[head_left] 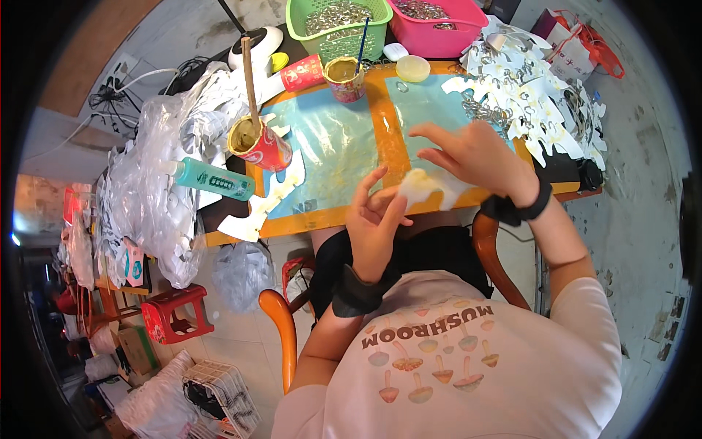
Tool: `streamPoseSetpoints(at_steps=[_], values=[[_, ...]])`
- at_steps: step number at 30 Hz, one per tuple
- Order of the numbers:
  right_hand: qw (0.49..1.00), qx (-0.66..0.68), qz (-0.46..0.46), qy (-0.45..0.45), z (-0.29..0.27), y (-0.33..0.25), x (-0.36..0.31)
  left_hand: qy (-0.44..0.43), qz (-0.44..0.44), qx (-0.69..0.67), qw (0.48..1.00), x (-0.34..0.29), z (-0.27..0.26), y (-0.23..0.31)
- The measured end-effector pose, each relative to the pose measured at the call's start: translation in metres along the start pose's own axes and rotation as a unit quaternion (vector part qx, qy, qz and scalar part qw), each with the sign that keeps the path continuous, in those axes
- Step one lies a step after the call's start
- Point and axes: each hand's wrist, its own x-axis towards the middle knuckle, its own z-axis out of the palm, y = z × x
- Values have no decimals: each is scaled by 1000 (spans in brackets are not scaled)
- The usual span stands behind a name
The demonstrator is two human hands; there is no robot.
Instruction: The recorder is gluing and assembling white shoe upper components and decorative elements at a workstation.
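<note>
My left hand (374, 228) pinches the left end of a white cut-out piece (424, 187) with a wavy edge and a yellowish smear, held over the table's front edge. Above its right end is my right hand (468, 157), index finger and thumb stretched out and apart; its other fingers are partly hidden. Whether it touches the piece is unclear. Beneath lies a pale blue sheet (322, 146) under clear film, with brown tape (390, 124) across it. A similar white strip (274, 197) with yellowish patches lies at the table's left front.
Left stand a red can (265, 150) with a stick and a teal bottle (216, 180) lying down. Behind are a second can (344, 79), a red paper cup (301, 73), a green basket (338, 47) and a pink basket (439, 40) of metal rings. White pieces (537, 95) pile up right.
</note>
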Motion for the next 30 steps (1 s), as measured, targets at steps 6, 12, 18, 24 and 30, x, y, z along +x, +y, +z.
streamPoseSetpoints(at_steps=[6,12,18,24,30], values=[[992,83,97,11,64,60,28,129,-97,215,963,6,-23,-19],[997,-15,76,16,103,109,56,166,-55,294,940,2,-22,-12],[997,10,78,27,110,118,53,143,-68,243,957,1,-36,-29],[997,6,79,-1,96,108,41,141,-116,190,965,-1,-28,-21],[973,139,165,-80,80,109,33,165,-125,163,965,-5,-23,-23]])
